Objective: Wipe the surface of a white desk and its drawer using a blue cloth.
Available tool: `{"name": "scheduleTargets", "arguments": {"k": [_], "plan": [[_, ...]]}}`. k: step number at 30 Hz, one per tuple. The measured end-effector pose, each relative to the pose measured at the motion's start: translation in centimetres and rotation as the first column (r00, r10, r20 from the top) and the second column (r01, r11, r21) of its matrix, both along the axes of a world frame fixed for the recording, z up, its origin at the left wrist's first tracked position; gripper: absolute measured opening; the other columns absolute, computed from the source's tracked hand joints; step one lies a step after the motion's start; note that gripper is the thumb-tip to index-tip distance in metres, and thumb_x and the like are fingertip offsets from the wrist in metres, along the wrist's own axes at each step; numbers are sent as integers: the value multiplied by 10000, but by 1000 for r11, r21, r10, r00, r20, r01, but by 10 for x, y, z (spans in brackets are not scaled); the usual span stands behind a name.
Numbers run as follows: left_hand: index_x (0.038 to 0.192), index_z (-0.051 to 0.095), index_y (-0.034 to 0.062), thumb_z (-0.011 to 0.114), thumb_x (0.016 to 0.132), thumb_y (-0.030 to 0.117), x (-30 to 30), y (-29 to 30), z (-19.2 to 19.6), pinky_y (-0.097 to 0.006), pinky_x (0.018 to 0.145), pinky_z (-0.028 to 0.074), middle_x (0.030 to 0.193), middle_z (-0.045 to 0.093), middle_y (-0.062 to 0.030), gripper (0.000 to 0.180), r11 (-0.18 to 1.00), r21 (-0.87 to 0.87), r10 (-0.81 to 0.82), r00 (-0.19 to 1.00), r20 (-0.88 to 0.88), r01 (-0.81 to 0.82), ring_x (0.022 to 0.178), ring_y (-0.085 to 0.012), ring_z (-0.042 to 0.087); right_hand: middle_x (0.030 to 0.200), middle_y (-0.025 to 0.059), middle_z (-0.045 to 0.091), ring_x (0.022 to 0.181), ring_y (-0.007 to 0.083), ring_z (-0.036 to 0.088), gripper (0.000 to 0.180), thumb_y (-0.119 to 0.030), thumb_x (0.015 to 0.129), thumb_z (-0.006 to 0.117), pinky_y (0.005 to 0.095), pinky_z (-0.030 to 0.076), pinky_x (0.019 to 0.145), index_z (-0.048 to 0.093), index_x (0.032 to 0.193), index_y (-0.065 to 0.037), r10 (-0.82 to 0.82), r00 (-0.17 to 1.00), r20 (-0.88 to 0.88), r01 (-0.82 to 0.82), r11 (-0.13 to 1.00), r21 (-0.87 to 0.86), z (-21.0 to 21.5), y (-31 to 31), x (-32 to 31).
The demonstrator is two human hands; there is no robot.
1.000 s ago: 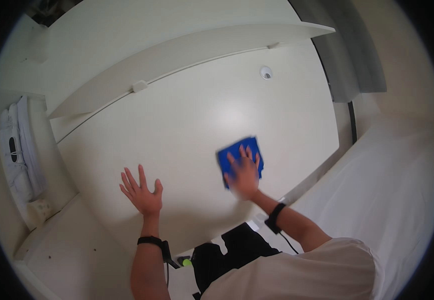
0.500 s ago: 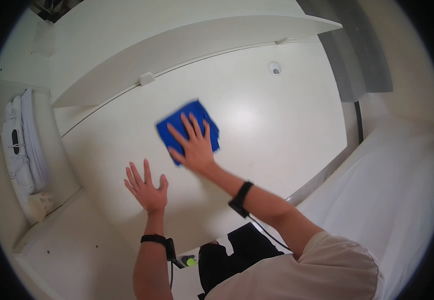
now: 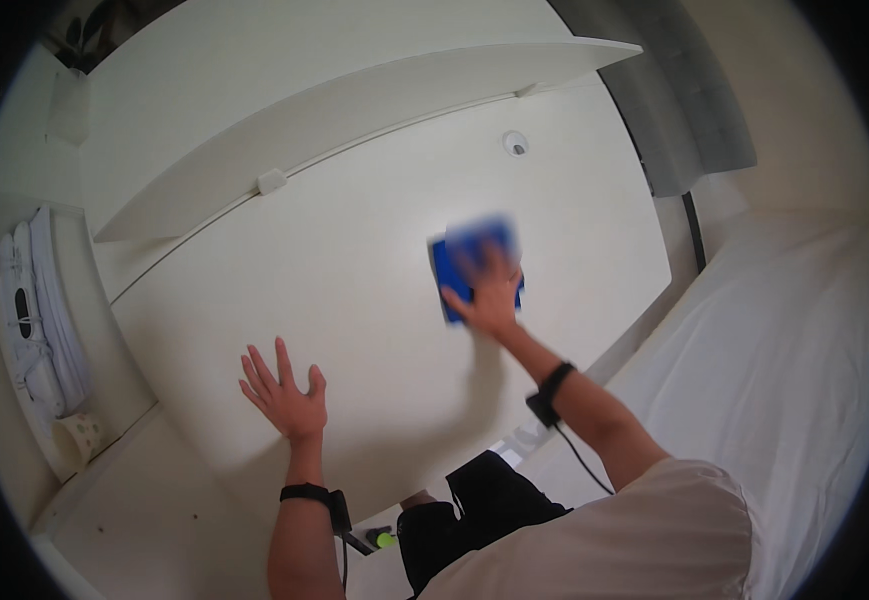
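My right hand (image 3: pixel 492 290) lies flat on a blue cloth (image 3: pixel 452 272), pressing it against a white desk top (image 3: pixel 354 260); both are blurred by motion. My left hand (image 3: pixel 284 392) rests palm down on the same white surface near its front edge, fingers spread, holding nothing. Each wrist wears a black band, and a thin cable runs from the right one.
A white shelf (image 3: pixel 354 110) runs across above the desk, with a small round fitting (image 3: pixel 516 144) below its right end. White shoes (image 3: pixel 39 310) and a patterned cup (image 3: pixel 82 436) sit on a ledge at left. A white bed (image 3: pixel 784 370) lies to the right.
My right hand has swept the blue cloth across the desk, first to the left, then back to the right. My left hand has stayed flat in place.
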State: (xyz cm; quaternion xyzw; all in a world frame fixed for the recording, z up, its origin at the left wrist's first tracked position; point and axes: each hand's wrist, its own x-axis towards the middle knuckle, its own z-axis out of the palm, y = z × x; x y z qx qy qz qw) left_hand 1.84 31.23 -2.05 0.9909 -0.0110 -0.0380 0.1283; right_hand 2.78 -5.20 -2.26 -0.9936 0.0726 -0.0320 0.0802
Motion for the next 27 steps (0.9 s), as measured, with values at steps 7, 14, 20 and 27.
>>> {"name": "scheduleTargets", "arguments": {"k": [7, 14, 20, 27], "plan": [[1565, 429, 203, 669, 892, 379, 1, 0, 1, -629, 1210, 170, 1670, 231, -204, 736, 1000, -16, -15, 999, 45, 16, 1539, -416, 205, 1522, 181, 420, 1446, 360, 295, 716, -641, 889, 582, 604, 183, 1130, 490, 1502, -282, 68, 983, 168, -74, 997, 30, -16, 80, 196], [1575, 414, 222, 653, 916, 380, 2, -1, -3, -623, 1211, 170, 1675, 233, -183, 719, 999, 28, -27, 996, 89, 24, 1538, -400, 216, 1591, 186, 354, 1484, 352, 273, 693, -608, 913, 572, 615, 167, 1142, 475, 1524, -296, 212, 977, 35, -215, 971, 106, -7, 151, 72], [1584, 396, 253, 638, 935, 399, -2, 2, -8, -603, 1221, 163, 1679, 236, -161, 708, 998, 49, -36, 991, 131, 30, 1540, -375, 221, 1590, 163, 367, 1471, 333, 305, 659, -592, 890, 628, 599, 170, 1144, 521, 1495, -356, 199, 968, -151, -177, 973, 149, 19, 151, -124], [1595, 364, 289, 622, 955, 428, -6, 6, -16, -580, 1232, 168, 1682, 227, -137, 704, 997, 72, -40, 983, 180, 28, 1544, -339, 216, 1558, 138, 435, 1444, 306, 368, 659, -576, 810, 691, 566, 206, 1146, 593, 1427, -366, 100, 993, -67, -94, 991, 91, 19, 104, -217]]}}
